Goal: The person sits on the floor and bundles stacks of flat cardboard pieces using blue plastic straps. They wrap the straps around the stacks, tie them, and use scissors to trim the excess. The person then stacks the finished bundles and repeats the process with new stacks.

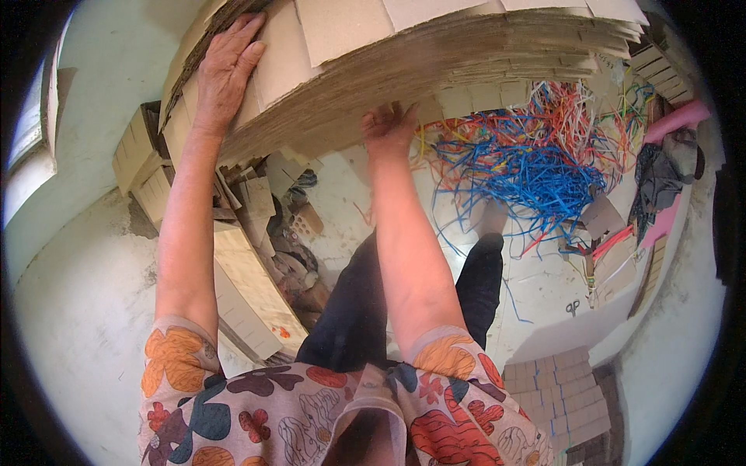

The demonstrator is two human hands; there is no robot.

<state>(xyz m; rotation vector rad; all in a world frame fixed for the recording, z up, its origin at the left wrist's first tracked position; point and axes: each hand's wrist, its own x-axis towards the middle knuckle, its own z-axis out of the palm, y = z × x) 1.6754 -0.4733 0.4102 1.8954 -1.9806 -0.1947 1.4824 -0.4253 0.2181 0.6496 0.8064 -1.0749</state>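
A long, thick stack of brown cardboard sheets (346,31) spans the top of the view, its overlapping pieces fanned out and its layered near side showing. My left hand (225,70) lies flat on the stack's left end, fingers stretched toward the far edge and thumb a little apart. Lower and further right, my right hand (391,128) is raised against the near, lower side of the stack. Its fingers point up, bent and slightly spread; their tips are partly lost in shadow, and I cannot tell how firmly they touch.
A tangle of blue, red and white plastic straps (544,175) covers the floor at right. Scissors (573,307) lie nearer me. Bundled cardboard (559,400) stands at lower right, more stacked cardboard (245,291) at left beside scraps. Dark and pink bags (660,182) sit along the right wall.
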